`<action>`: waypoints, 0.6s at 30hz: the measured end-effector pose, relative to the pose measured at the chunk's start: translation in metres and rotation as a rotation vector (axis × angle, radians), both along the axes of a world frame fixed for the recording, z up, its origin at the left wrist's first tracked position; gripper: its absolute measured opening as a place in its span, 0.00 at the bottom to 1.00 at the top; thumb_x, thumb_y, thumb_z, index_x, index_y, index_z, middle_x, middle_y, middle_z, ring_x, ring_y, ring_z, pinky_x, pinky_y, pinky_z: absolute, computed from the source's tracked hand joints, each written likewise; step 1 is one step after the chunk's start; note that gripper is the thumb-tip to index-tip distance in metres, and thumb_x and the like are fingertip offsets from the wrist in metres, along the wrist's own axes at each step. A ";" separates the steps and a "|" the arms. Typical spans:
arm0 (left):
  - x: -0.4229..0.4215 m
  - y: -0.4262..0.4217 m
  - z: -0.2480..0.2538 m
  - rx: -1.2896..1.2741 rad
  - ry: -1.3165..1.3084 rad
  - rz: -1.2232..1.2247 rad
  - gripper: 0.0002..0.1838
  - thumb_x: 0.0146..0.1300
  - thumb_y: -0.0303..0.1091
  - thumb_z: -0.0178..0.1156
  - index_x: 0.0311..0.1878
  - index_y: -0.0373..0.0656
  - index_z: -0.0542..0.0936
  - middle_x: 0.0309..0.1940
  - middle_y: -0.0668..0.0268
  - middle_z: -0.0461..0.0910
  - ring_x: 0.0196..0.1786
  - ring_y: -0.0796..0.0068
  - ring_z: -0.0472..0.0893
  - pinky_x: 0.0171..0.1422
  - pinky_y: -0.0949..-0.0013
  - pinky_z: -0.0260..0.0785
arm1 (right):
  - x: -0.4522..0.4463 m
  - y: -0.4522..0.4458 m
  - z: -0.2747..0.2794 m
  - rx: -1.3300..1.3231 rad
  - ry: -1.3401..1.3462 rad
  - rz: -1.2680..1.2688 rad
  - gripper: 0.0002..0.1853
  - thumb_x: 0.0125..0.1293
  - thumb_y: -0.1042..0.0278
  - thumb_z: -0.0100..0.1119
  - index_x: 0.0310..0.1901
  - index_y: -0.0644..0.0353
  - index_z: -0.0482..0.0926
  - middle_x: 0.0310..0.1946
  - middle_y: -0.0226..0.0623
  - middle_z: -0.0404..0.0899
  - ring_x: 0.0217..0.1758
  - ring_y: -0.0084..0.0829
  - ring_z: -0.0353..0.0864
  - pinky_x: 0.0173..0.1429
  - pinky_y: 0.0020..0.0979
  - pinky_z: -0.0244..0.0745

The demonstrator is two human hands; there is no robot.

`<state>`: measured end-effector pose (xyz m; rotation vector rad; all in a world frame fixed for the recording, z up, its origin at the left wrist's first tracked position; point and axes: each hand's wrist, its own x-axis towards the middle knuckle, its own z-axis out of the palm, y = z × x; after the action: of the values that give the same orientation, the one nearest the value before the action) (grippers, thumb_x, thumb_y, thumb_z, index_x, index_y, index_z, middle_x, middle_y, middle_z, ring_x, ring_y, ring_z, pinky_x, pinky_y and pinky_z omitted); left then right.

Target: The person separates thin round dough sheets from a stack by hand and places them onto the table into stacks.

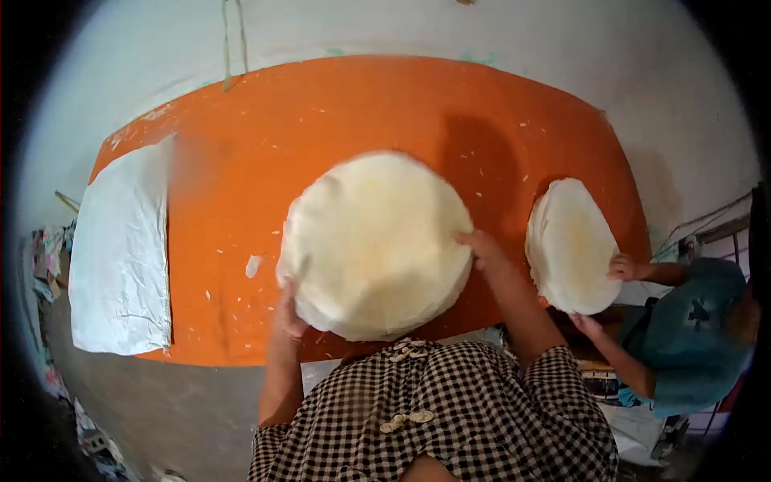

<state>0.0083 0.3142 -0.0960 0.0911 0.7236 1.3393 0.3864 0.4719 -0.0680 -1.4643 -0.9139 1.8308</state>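
Note:
A thick stack of thin, round, cream-coloured sheets [381, 241] lies in front of me at the middle of the orange table; whether they are flatbreads or wrappers I cannot tell. My left hand [290, 310] grips the stack's lower left edge. On the right side, my right hand [483, 250] holds the rim, its fingers curled at the edge. The undersides of the sheets and some of my fingertips are hidden.
The orange table [233, 161] has small white flakes scattered on it. A folded white sack [120, 257] lies at the left end. At the right, a co-worker in a teal shirt [699, 329] has both hands at a second stack of round sheets [572, 245].

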 end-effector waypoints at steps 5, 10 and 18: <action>0.008 0.012 0.009 -0.196 0.240 -0.176 0.30 0.56 0.40 0.58 0.60 0.37 0.64 0.55 0.58 0.69 0.56 0.64 0.69 0.61 0.63 0.61 | 0.011 -0.018 -0.038 -0.015 -0.050 -0.085 0.28 0.55 0.56 0.60 0.53 0.65 0.70 0.48 0.41 0.74 0.50 0.35 0.72 0.56 0.34 0.64; -0.004 0.005 0.003 -0.087 0.374 -0.223 0.26 0.57 0.35 0.54 0.57 0.33 0.64 0.52 0.56 0.71 0.52 0.61 0.72 0.56 0.63 0.66 | 0.021 -0.022 -0.081 0.024 0.036 -0.034 0.26 0.51 0.55 0.62 0.49 0.64 0.73 0.43 0.38 0.77 0.45 0.32 0.75 0.53 0.35 0.66; -0.016 0.027 0.060 -0.185 0.264 -0.111 0.29 0.54 0.31 0.58 0.59 0.35 0.63 0.53 0.57 0.70 0.53 0.60 0.72 0.58 0.59 0.65 | -0.044 0.014 0.067 0.209 0.024 0.139 0.22 0.52 0.69 0.60 0.50 0.64 0.73 0.42 0.35 0.77 0.44 0.27 0.75 0.52 0.30 0.68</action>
<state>-0.0072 0.3414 -0.0363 0.1601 1.0471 1.1601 0.3424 0.4862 -0.0012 -1.2758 -1.1830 1.7847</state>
